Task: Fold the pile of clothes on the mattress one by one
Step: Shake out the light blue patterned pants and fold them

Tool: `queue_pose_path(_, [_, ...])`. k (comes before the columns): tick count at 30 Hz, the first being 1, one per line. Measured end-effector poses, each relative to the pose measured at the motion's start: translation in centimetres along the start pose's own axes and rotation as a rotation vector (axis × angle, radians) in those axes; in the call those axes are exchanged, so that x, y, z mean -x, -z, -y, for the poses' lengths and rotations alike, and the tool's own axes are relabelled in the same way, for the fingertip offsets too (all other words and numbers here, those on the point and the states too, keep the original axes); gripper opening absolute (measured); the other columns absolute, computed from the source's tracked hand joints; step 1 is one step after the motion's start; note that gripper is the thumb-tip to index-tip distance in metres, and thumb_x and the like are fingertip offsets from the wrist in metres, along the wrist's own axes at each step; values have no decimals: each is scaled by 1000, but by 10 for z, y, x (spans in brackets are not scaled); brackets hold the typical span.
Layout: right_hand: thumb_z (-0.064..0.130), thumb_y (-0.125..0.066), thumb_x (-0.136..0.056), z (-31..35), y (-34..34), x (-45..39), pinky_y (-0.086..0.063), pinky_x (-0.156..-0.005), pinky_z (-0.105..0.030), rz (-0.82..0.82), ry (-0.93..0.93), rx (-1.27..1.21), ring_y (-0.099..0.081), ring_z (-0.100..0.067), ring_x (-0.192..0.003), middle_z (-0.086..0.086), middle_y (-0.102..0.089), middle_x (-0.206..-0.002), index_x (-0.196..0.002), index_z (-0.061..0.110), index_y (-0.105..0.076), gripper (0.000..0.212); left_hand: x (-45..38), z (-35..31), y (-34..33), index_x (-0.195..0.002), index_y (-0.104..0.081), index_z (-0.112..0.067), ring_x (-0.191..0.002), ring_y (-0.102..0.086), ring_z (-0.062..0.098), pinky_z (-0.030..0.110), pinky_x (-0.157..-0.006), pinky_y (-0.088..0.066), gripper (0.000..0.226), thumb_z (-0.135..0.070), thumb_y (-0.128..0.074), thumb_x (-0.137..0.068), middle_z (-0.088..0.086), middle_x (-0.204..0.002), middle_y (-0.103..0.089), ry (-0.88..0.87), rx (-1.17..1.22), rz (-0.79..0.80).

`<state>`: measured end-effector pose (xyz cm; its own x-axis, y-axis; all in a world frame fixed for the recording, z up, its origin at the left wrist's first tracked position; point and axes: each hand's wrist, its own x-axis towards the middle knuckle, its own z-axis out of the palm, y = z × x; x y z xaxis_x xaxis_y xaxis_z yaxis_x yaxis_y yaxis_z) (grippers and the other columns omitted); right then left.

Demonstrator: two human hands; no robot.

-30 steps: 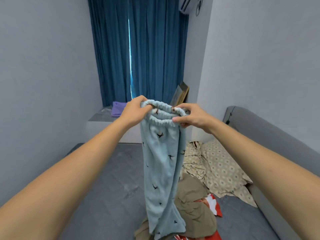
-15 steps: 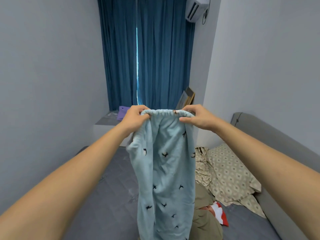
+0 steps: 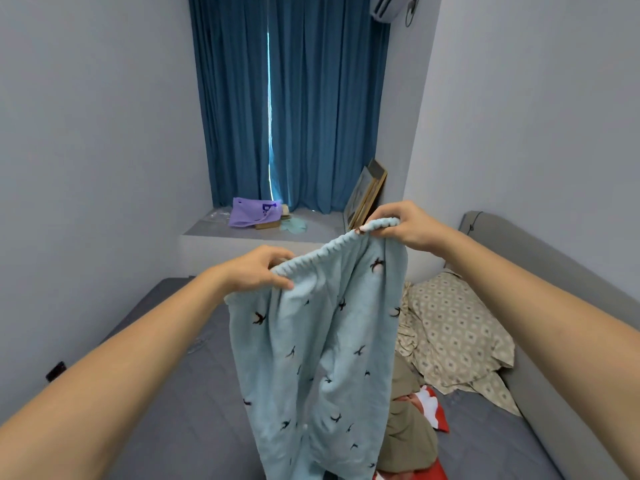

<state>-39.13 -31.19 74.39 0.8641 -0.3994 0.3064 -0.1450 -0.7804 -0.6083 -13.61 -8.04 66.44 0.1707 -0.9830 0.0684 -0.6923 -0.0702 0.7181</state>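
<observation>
While held aloft over the grey mattress (image 3: 166,427), the pale blue trousers (image 3: 311,358) hung spread wider than a moment before. Left hand (image 3: 258,270) and right hand (image 3: 403,225) each pinched the elastic waistband, now further apart, the right higher. Behind: olive garment (image 3: 408,441), patterned pillow (image 3: 453,327), blue curtains (image 3: 294,98).
</observation>
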Motion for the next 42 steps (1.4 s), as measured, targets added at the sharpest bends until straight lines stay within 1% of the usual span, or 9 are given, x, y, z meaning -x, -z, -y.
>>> queue_pose_path(3, [7,-76,-93,-11,2,3,-54,-85,-26,27,-7,34,-68,-9,-95,-8,-76,-103,-102,9,-78,10,10,40,-16,-93,-76,-30,-79,-63,1,26,-77,-49,8,-32,-81,-87,-16,-87,-72,78,-80,101])
queue_pose_path(7, [7,-77,-92,-23,10,10,-48,-73,-12,58,-19,67,-64,7,-81,16,-74,-85,-92,23,-77,16,23,57,0,-83,-72,-19,-69,-52,4,28,-68,-42,28,-45,-83,-83,-14,-74,-60,97,-133,46])
queue_pose_path(12, [7,-72,-94,-14,48,3,-47,-76,-17,-79,-10,78,-63,5,-79,20,-71,-81,-89,28,-75,22,30,26,65,-93,-76,-17,-82,-63,14,38,-76,-49,37,-51,-83,-79,8,-91,-73,71,-132,-46])
queue_pose_path(17, [18,-74,-95,15,100,-9,-50,-69,-17,-244,12,-42,-62,-1,-76,11,-69,-80,-89,24,-76,9,36,-18,130,-102,-78,-21,-91,-71,11,32,-83,-52,43,-52,-87,-75,2,-97,-77,8,-14,-262])
queue_pose_path(23, [24,-75,-95,14,114,-9,-51,-72,-29,-269,-98,-93,-64,-10,-80,2,-70,-86,-92,21,-72,5,36,-25,130,-102,-71,-21,-76,-65,5,18,-63,-51,32,-36,-89,-80,-7,-86,-72,-112,230,-618])
queue_pose_path(28, [27,-77,-94,4,81,1,-51,-79,-37,-118,-146,-165,-64,-19,-89,-5,-69,-94,-100,11,-64,21,37,-15,106,-99,-65,-19,-83,-59,11,32,-76,-46,15,-26,-78,-94,-4,-87,-64,-140,215,-585])
queue_pose_path(33, [35,-84,-84,3,81,16,-54,-66,-25,10,-206,-312,-68,-10,-78,1,-69,-87,-95,14,-63,32,55,-10,122,-98,-61,-22,-80,-59,12,34,-66,-41,28,-44,-76,-90,-4,-89,-64,-68,266,-519])
queue_pose_path(37, [27,-86,-84,-4,83,22,-49,-71,-32,-68,-267,-373,-65,-19,-86,-5,-64,-87,-82,16,-58,30,71,0,132,-98,-58,-19,-75,-59,11,31,-64,-41,39,-50,-78,-86,-4,-87,-64,-5,239,-446])
queue_pose_path(42, [20,-83,-85,-13,63,22,-40,-73,-36,-250,-433,-322,-53,-23,-87,-8,-60,-90,-78,21,-53,31,66,2,117,-87,-60,-25,-79,-54,14,35,-67,-36,18,-36,-74,-85,-12,-84,-65,183,199,-561])
